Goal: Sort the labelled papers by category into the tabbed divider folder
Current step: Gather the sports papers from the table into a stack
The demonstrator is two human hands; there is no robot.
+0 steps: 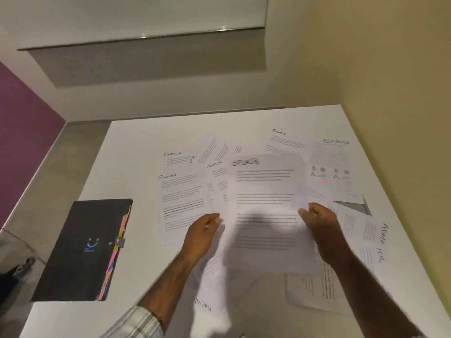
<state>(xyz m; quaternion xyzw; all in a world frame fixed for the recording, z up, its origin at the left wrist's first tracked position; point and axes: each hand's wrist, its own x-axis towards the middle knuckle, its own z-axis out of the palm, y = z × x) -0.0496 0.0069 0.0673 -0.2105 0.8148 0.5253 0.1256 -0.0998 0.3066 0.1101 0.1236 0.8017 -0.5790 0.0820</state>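
Note:
A blurred sheet headed SPORTS (pixel 266 206) is lifted over the pile, held by both hands. My left hand (pixel 202 232) pinches its left edge and my right hand (pixel 322 223) grips its right edge. Under it, white labelled papers are spread over the white table (pixel 136 147): sheets marked FINANCE (pixel 180 198) at the left, one marked ADMIN (pixel 216 174) in the middle, another FINANCE sheet (pixel 334 164) at the back right, and an ADMIN HR sheet (pixel 373 242) at the right. The black tabbed divider folder (pixel 80 250) lies closed at the table's left edge, coloured tabs along its right side.
A yellow wall (pixel 395 69) runs close along the table's right side. A purple wall (pixel 22 142) and grey floor (pixel 46 181) lie to the left. More sheets (pixel 314 289) lie near the front edge, one under my left forearm.

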